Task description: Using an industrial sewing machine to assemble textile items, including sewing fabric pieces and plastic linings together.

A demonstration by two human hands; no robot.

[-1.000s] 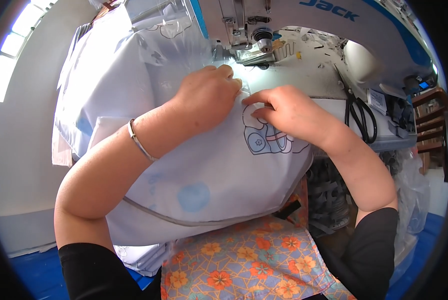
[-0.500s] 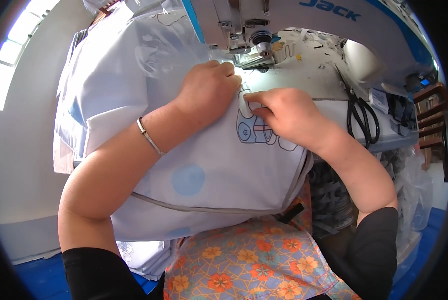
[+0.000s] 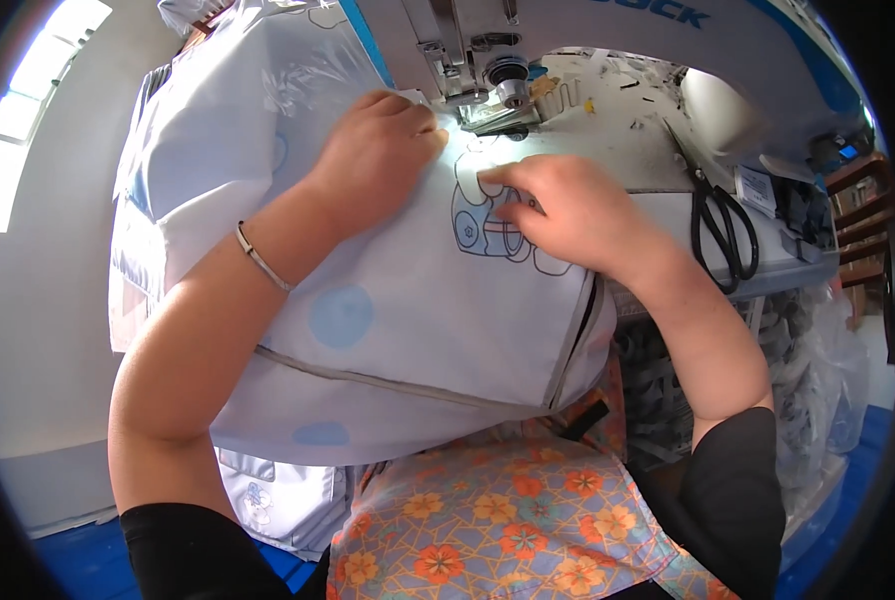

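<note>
A large white fabric piece [image 3: 438, 325] with pale blue dots, a cartoon print and a grey bound edge spreads under both hands and drapes toward my lap. Near the sewing machine's [image 3: 608, 35] lit needle area, my left hand [image 3: 383, 155] is closed, its curled fingers gripping the fabric; its fingertips are partly hidden. My right hand [image 3: 578, 210] rests on the cartoon print [image 3: 483, 228], right of the left hand. Its forefinger and thumb are apart and touch the cloth, with the other fingers curled under. The metal presser foot parts [image 3: 508, 125] sit just beyond my hands.
Black-handled scissors [image 3: 725, 235] lie on the machine table at the right. Thread scraps dot the white machine bed [image 3: 618, 125]. A wooden chair [image 3: 863, 220] stands at far right, and a clear plastic bag [image 3: 843, 370] hangs below. Folded printed cloth [image 3: 283, 500] lies lower left.
The fabric has shifted away from me and slightly left, its print nearer the needle area. My left hand has moved left and farther away; my right hand has moved slightly farther away.
</note>
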